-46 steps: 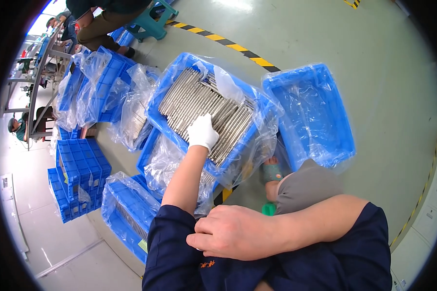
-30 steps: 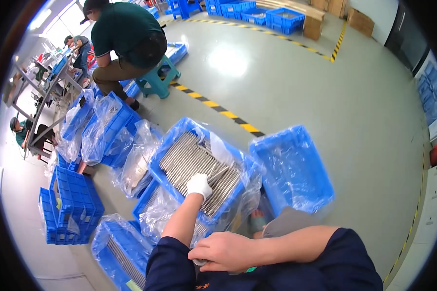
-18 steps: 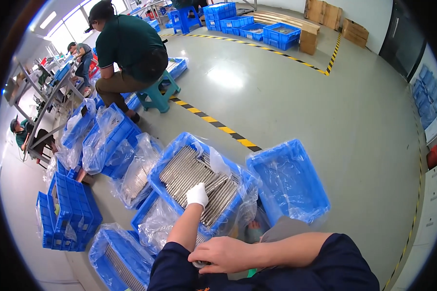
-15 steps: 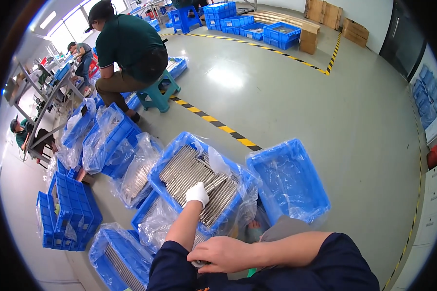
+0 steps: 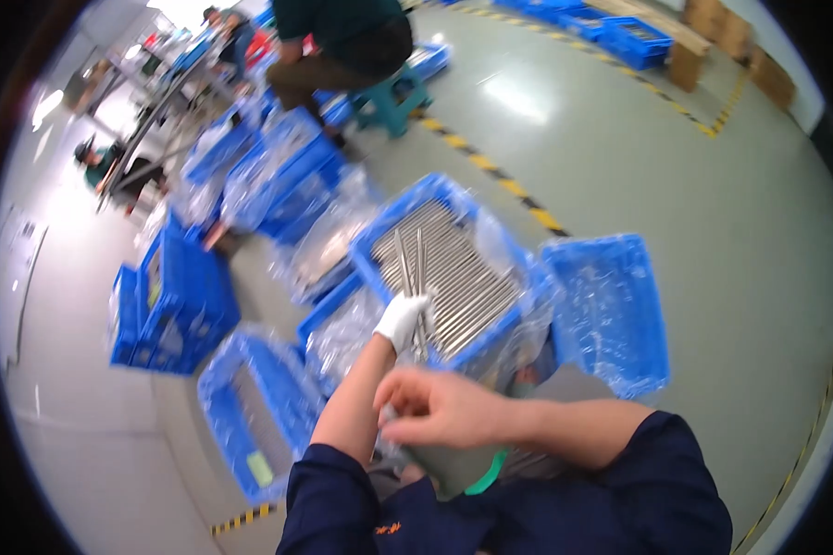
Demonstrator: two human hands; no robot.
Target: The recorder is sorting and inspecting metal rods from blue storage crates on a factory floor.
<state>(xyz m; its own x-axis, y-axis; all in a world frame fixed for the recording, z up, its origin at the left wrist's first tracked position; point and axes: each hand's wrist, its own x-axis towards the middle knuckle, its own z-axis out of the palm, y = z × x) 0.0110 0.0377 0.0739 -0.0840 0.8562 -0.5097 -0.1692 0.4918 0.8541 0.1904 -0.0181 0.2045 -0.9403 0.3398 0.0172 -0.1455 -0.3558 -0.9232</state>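
Note:
My left hand (image 5: 402, 316) wears a white glove and is closed around a few thin metal rods (image 5: 411, 264) that stick up out of it. It hovers over a blue crate (image 5: 377, 242) lined with clear plastic and filled with rows of the same rods. My bare right hand (image 5: 441, 407) lies across my lap beside the left forearm, fingers loosely curled. Under it is a grey glove-like thing with a green cuff (image 5: 483, 475). Whether the right hand grips anything is unclear.
A blue crate (image 5: 611, 310) with only a plastic liner sits to the right. More blue lined crates (image 5: 250, 435) and a stack (image 5: 180, 296) stand to the left. A person sits on a teal stool (image 5: 389, 92) beyond the yellow-black floor tape (image 5: 528, 208).
My left hand has closed on a few rods and lifted them from the crate. My head has tipped and shifted, so the view has moved. The right hand stays by my forearm.

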